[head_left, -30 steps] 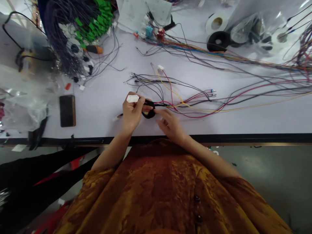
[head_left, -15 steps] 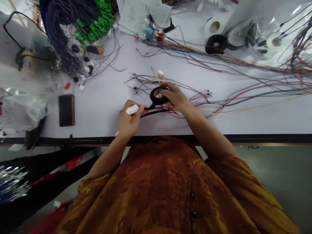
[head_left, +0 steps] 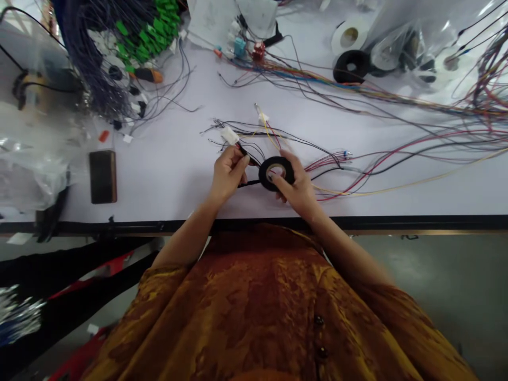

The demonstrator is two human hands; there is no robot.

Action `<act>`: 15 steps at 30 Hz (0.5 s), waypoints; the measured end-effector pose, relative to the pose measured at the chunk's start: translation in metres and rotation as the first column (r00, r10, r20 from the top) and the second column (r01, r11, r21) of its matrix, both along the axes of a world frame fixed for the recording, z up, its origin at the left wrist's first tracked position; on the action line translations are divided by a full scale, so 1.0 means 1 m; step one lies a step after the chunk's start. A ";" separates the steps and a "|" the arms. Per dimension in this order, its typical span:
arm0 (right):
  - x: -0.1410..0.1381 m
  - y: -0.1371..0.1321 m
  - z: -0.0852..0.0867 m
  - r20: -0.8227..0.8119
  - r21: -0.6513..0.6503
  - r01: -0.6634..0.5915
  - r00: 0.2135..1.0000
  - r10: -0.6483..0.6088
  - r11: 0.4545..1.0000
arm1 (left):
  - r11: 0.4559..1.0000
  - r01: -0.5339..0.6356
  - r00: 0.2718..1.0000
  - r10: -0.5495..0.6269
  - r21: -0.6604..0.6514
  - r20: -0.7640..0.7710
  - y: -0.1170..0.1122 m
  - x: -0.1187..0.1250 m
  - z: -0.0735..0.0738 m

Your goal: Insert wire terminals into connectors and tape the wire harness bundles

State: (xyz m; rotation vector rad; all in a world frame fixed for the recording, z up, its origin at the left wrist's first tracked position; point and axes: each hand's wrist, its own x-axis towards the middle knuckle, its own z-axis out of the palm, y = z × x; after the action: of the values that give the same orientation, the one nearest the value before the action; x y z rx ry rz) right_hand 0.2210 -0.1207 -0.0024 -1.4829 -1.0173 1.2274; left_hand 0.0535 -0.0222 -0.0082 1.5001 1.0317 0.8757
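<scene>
My left hand [head_left: 228, 172] is closed around a thin bundle of wires that ends in a white connector [head_left: 230, 136] sticking out above my fingers. My right hand [head_left: 296, 188] grips a roll of black tape [head_left: 277, 173], held on edge just right of the left hand. A short strip of black tape runs from the roll to the bundle at my left fingers. The bundle's loose wires [head_left: 337, 159], red, yellow and black, trail off to the right across the white table [head_left: 166, 169].
A dark phone [head_left: 102, 176] lies at the left. Green connectors and dark cables [head_left: 138, 37] pile at the back left. Tape rolls [head_left: 349, 64] and plastic bags sit at the back right. Long coloured wires [head_left: 436, 106] cross the table's right half. The table's front edge [head_left: 397, 223] is dark.
My right hand brought the tape roll from farther back down towards me, beside my left hand. My left hand turned so the white connector now points up and away.
</scene>
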 end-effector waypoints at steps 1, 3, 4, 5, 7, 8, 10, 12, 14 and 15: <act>-0.010 -0.008 -0.003 -0.009 0.009 -0.019 1.000 0.019 1.000 | 1.000 -0.002 1.000 0.002 0.005 -0.018 0.002 0.001 0.003; -0.031 -0.021 -0.010 -0.036 0.037 -0.092 0.995 0.094 0.995 | 1.000 0.004 0.998 -0.004 0.005 -0.070 0.005 0.003 0.008; -0.039 -0.025 -0.014 -0.040 0.057 -0.146 0.988 0.148 0.988 | 1.000 0.007 0.995 -0.008 -0.004 -0.096 0.006 0.004 0.011; -0.044 -0.027 -0.017 -0.034 0.080 -0.197 0.979 0.200 0.977 | 1.000 0.010 0.993 -0.012 -0.015 -0.118 0.006 0.004 0.013; -0.045 -0.024 -0.019 0.016 0.123 -0.226 0.974 0.226 0.966 | 0.999 0.030 0.989 -0.033 -0.025 -0.142 0.002 0.003 0.017; -0.041 -0.018 -0.019 0.047 0.132 -0.184 0.983 0.180 0.974 | 0.999 0.046 0.987 -0.046 -0.004 -0.154 -0.002 0.001 0.019; -0.027 -0.001 -0.016 0.077 0.112 -0.039 0.997 0.031 0.993 | 0.989 0.098 0.973 -0.072 0.111 -0.218 -0.013 -0.002 0.021; -0.012 0.022 -0.015 0.069 0.042 0.035 0.997 -0.038 0.998 | 0.946 0.187 0.942 -0.095 0.266 -0.322 -0.027 -0.005 0.020; -0.004 0.044 -0.016 0.071 -0.001 -0.034 0.997 0.034 0.999 | 0.883 0.285 0.909 -0.126 0.373 -0.397 -0.038 -0.007 0.017; -0.001 0.052 -0.017 0.079 -0.009 -0.093 0.993 0.093 0.996 | 0.866 0.303 0.906 -0.132 0.397 -0.402 -0.042 -0.009 0.013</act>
State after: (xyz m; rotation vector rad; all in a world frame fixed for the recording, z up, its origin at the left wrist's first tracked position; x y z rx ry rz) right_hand 0.2196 -0.0691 -0.0195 -1.5130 -1.1476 1.2458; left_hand 0.0449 -0.0640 0.0053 2.1977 0.9217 0.7134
